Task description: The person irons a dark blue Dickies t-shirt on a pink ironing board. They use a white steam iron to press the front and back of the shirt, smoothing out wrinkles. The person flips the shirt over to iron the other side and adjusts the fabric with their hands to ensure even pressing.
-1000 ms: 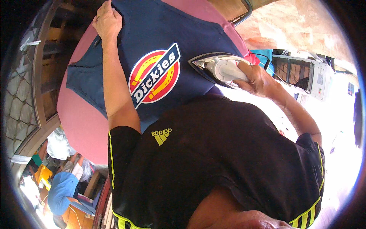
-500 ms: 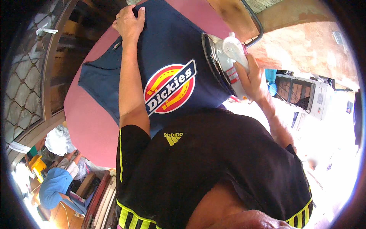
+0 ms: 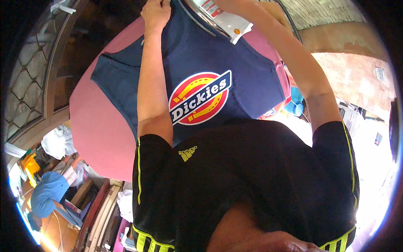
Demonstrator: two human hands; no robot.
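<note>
A navy-blue garment (image 3: pixel 201 54) with a round red, yellow and white printed badge lies spread over a pink padded surface (image 3: pixel 100 130). My left hand (image 3: pixel 156 16) is at its far left edge by the top of the view, fingers bent and closed on the cloth. At the far middle, a white and grey clothes iron (image 3: pixel 233 27) with a shiny metal rim rests on the garment. My right hand (image 3: pixel 239 5) is closed around it, partly cut off by the upper edge. The iron's front and handle are out of view.
A metal lattice gate (image 3: pixel 31 75) stands at left. Lower left, another person in a blue top (image 3: pixel 48 191) bends near a white plastic bag (image 3: pixel 58 140) and stacked boards (image 3: pixel 100 214). Blue containers (image 3: pixel 295 103) and a pinkish wall (image 3: pixel 340 75) are at right.
My right hand has carried the iron from the garment's right side toward its far end. My left hand keeps hold near the far left edge. The view has shifted slightly.
</note>
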